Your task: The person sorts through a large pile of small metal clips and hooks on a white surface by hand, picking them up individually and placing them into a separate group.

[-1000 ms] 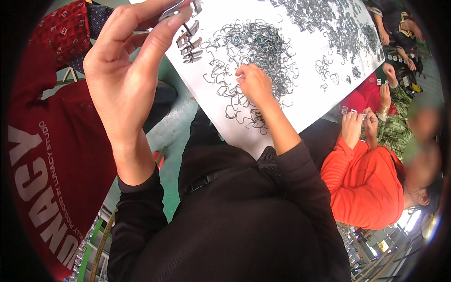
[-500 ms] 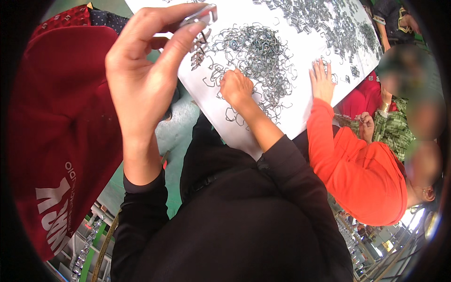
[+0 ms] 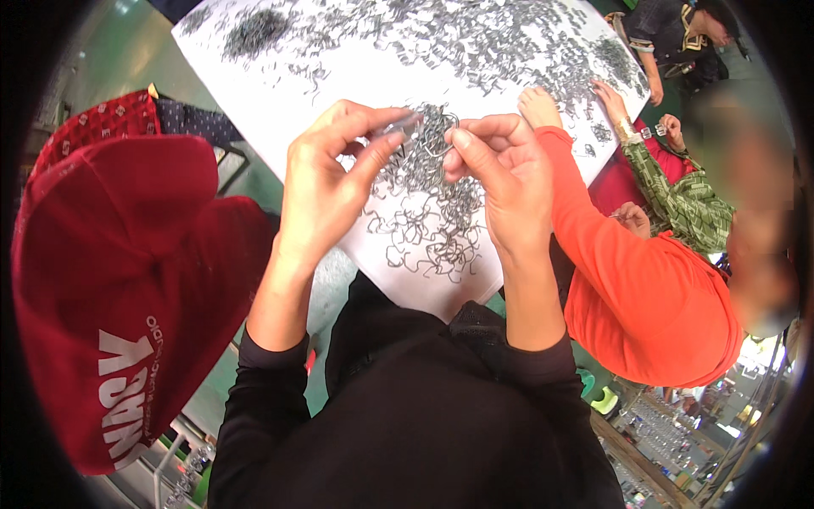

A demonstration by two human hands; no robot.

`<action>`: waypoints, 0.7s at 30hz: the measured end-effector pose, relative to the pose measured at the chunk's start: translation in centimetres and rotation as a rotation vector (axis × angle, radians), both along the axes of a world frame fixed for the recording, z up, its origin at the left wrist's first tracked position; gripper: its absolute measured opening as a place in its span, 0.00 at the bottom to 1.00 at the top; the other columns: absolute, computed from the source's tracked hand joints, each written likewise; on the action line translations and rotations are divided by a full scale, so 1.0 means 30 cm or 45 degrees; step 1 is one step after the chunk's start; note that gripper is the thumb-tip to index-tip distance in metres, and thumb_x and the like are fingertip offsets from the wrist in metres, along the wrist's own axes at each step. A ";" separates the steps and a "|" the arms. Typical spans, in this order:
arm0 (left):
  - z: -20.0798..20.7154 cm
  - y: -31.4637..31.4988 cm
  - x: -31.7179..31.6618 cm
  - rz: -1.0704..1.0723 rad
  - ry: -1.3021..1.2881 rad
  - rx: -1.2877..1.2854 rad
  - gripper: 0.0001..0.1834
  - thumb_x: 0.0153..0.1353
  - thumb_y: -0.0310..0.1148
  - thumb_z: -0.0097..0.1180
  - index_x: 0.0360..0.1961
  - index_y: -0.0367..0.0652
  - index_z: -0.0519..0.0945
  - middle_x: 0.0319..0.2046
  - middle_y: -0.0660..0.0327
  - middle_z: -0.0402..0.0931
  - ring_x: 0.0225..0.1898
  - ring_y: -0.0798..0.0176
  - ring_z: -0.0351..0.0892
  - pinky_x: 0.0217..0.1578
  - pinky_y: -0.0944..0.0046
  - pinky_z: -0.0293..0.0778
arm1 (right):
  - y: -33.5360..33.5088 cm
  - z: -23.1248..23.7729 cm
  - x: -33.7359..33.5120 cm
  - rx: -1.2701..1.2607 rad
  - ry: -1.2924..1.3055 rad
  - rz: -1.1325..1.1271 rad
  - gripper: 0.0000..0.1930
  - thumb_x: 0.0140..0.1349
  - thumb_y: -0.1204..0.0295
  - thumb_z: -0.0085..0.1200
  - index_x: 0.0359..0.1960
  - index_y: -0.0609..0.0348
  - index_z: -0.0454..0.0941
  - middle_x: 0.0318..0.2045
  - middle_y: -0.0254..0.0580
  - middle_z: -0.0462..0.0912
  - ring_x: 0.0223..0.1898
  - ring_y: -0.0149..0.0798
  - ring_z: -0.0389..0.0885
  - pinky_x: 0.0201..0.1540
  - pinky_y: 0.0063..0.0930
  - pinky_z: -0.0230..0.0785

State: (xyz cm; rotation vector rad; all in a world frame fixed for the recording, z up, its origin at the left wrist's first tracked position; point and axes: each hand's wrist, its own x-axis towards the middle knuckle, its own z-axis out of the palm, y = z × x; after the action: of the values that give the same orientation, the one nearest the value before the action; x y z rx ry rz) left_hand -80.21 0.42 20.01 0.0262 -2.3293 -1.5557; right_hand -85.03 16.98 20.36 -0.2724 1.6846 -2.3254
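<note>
My left hand (image 3: pixel 315 188) is raised over the table, thumb and fingers closed on a small shiny metal piece (image 3: pixel 404 124) that looks like a buckle; blur hides its exact shape. Facing it, my right hand (image 3: pixel 519 188) pinches a thin bent wire clip (image 3: pixel 438 152) between thumb and fingertips. The two pieces are close together; I cannot tell whether they touch. Below them, a pile of loose bent wire clips (image 3: pixel 434 246) spreads over the white tabletop (image 3: pixel 373 270), partly hidden behind my hands.
Many small metal pieces (image 3: pixel 475 42) cover the far tabletop, with a dark heap (image 3: pixel 257 34) at far left. On my right, a person in an orange sleeve (image 3: pixel 585 212) has a hand on the table. Further people sit beyond. A dark red garment (image 3: pixel 127 237) is at my left.
My right hand has lifted off the pile with a wire clip and come up beside my left hand. The left hand still holds the metal piece. The view has shifted, showing more far tabletop.
</note>
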 end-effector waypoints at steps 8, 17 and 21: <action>0.067 0.101 -0.104 -0.206 0.256 -0.097 0.15 0.52 0.16 0.57 0.41 0.39 0.81 0.28 0.59 0.75 0.29 0.64 0.75 0.29 0.67 0.70 | 0.041 0.094 -0.033 0.077 0.164 -0.282 0.06 0.59 0.82 0.54 0.33 0.67 0.68 0.29 0.43 0.77 0.28 0.27 0.78 0.32 0.19 0.75; 0.027 0.164 -0.229 -0.372 0.406 -0.094 0.18 0.48 0.16 0.59 0.43 0.39 0.80 0.31 0.57 0.77 0.30 0.58 0.77 0.31 0.65 0.73 | 0.060 0.062 -0.053 0.132 0.386 -0.596 0.09 0.57 0.86 0.53 0.31 0.66 0.64 0.35 0.49 0.75 0.32 0.29 0.79 0.35 0.21 0.75; -0.123 0.069 -0.415 -0.103 0.360 -0.035 0.14 0.50 0.21 0.60 0.41 0.38 0.81 0.34 0.56 0.80 0.29 0.63 0.78 0.31 0.66 0.73 | 0.081 0.063 -0.074 0.139 0.611 -0.667 0.12 0.56 0.90 0.50 0.33 0.63 0.61 0.35 0.52 0.74 0.29 0.33 0.79 0.35 0.25 0.76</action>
State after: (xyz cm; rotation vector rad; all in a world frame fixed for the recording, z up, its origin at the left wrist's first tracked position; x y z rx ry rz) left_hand -92.66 2.48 16.33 -0.2798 -2.1511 -1.4567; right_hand -87.23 19.40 22.26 -0.4399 2.3415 -2.6684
